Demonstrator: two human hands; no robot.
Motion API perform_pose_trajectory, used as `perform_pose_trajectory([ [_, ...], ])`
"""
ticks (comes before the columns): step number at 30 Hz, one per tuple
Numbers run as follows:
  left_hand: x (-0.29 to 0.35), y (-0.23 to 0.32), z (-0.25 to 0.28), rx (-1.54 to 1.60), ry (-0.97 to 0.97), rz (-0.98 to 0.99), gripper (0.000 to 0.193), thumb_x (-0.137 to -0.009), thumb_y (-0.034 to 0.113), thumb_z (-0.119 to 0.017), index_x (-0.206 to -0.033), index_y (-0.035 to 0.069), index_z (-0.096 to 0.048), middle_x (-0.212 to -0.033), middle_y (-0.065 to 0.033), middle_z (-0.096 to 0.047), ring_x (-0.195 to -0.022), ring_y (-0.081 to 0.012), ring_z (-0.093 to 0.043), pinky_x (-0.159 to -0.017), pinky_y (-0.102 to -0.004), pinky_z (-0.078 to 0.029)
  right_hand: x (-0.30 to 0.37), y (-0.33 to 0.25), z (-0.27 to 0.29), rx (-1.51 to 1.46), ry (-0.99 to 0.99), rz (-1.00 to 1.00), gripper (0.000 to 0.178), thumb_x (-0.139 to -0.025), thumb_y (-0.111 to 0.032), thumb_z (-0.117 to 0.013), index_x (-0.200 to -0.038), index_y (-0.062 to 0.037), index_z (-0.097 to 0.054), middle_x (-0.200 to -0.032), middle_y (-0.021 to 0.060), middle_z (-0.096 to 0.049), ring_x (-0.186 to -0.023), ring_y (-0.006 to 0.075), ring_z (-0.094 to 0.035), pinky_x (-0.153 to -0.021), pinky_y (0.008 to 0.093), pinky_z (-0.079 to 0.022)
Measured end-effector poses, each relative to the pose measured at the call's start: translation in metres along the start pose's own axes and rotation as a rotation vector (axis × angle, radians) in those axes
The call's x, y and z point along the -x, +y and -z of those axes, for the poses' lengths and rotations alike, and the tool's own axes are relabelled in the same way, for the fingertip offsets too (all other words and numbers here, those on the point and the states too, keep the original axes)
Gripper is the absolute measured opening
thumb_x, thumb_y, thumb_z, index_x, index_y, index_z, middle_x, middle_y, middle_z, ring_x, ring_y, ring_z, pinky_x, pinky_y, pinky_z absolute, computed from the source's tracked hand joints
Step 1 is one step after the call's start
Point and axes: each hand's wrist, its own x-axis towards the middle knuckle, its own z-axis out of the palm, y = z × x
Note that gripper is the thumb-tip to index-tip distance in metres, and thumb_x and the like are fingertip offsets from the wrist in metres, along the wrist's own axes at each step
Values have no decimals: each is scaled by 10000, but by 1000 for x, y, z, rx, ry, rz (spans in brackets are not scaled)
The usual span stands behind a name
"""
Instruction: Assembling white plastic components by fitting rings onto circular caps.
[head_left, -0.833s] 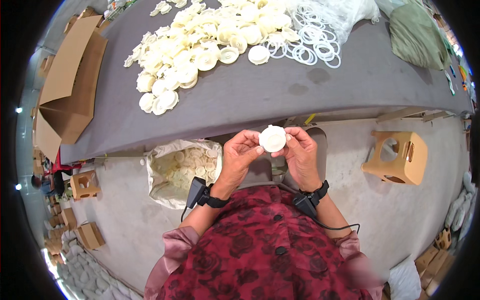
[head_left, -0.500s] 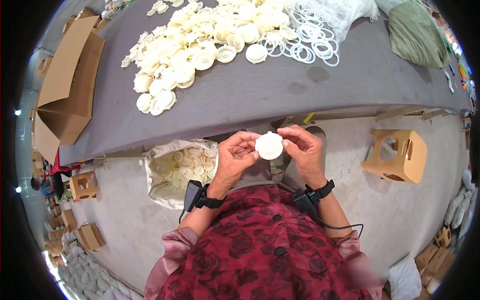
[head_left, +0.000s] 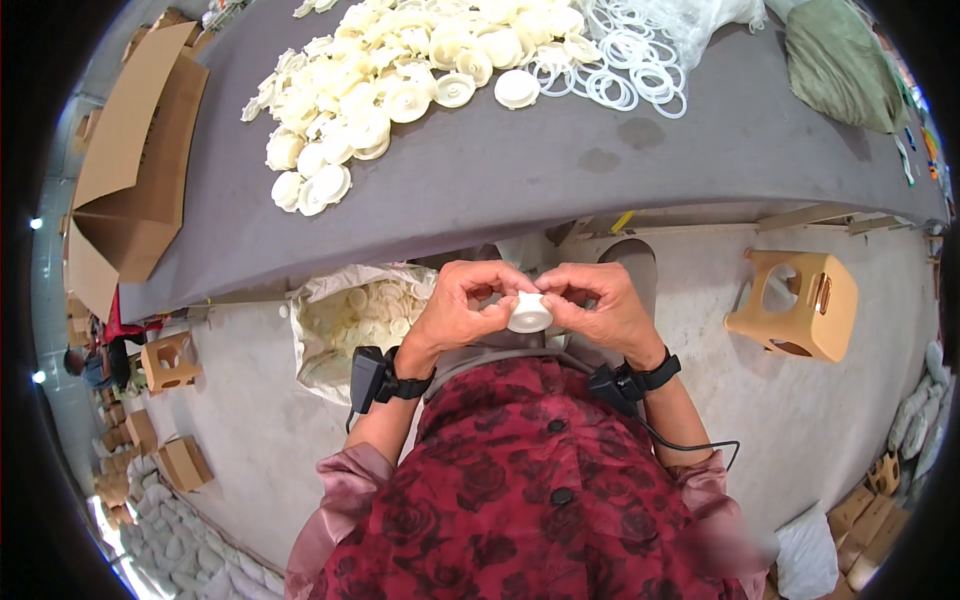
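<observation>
Grey cloth covers the long surface, and across its far part lies a wide heap of cream plastic pieces, with translucent rings beside it on the right. Below the near edge, to the left of the person, a white sack stands open on the floor and holds more pieces of similar kind. On the right of the floor is a tan stool.

Between the two hands, in front of the body and away from the surface, is one white round piece. What has just changed is its pose: its broad face was turned up to the camera, and now it is tilted, so that it is seen more from the side. The hands have also come closer together. The left hand keeps thumb and forefinger nearly closed on the left side of the piece; the right hand pinches the opposite side in the same way. The fingertips almost meet at the upper rim; the other fingers are curled and partly hidden.

In my judgement, this means the work has passed from turning the piece to closer handling at its rim, but what exactly the fingertips do there I cannot tell.
</observation>
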Motion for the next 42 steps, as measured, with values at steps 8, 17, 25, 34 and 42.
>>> perform_pose_trajectory([
  [8, -12, 14, -6, 292, 86, 93, 336, -882, 78, -726, -1170, 10, -567, -966, -33, -679, -874, -96, -641, -821, -259, -505, -3, 2, -9, -253, 94, -110, 151, -972, -68, -603, -1022, 50, -683, -860, 67, -687, -713, 137, -685, -625, 252, -574],
  [17, -3, -18, -35, 357, 272, -167, 334, -915, -26, -656, -1241, -33, -585, -1129, -62, -652, -1054, -111, -612, -958, -271, -485, -4, 15, -27, -667, 401, -41, 185, -1008, -94, -577, -1078, 52, -668, -1001, 104, -698, -887, 161, -692, -727, 325, -631],
  [25, 3, 0, -24, 195, 202, -69, 388, -893, -35, -626, -1280, -40, -625, -1051, -59, -703, -923, -95, -643, -840, -239, -519, 0, 10, -11, -376, 390, 22, 153, -942, -29, -652, -1075, 22, -708, -957, 41, -696, -826, 78, -633, -711, 233, -523],
  [34, 6, 12, -2, -83, 0, 39, 280, -871, -4, -620, -1135, -45, -703, -1059, -79, -716, -956, -117, -644, -873, -264, -505, -2, 3, 5, -130, 83, -68, 75, -909, -53, -685, -881, 16, -696, -792, -29, -642, -715, 22, -548, -617, 202, -448],
  [42, 33, 20, 21, -551, -123, 67, 245, -832, 103, -629, -1045, 26, -725, -870, -107, -718, -761, -188, -652, -707, -319, -503, -23, 14, -27, 425, -191, 47, 411, -825, -399, -753, -820, 0, -656, -742, 154, -663, -667, 339, -649, -619, 391, -504],
])
